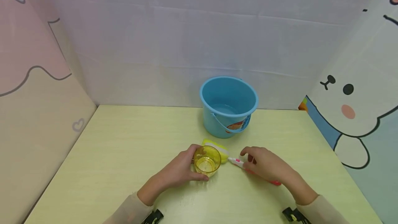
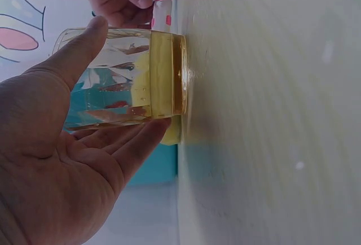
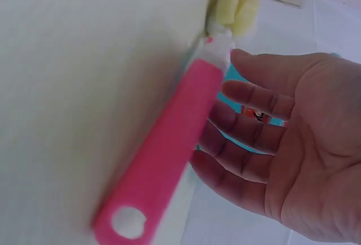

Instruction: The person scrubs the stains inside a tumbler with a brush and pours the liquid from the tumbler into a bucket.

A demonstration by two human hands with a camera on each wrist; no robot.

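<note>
A yellow-tinted glass cup (image 1: pixel 207 161) stands upright on the table, a little liquid-like shine at its bottom. My left hand (image 2: pixel 73 138) holds it from the side, thumb on one side and fingers on the other. To its right lies a sponge brush with a pink-red handle (image 3: pixel 163 149), a white neck (image 1: pixel 235 162) and a yellow sponge head (image 1: pixel 217 148). That sponge head is partly hidden behind the cup in the head view. My right hand (image 1: pixel 264 163) hovers over the handle, its loosely bent fingers (image 3: pixel 242 121) right beside it and not wrapped round it.
A blue bucket (image 1: pixel 225 123) with its handle hanging down in front stands behind the sponge, near the back wall (image 1: pixel 155 51). Small droplets dot the pale wooden table (image 1: pixel 124 141) in front of the cup. Cartoon-printed panels (image 1: pixel 351 120) rise at both sides.
</note>
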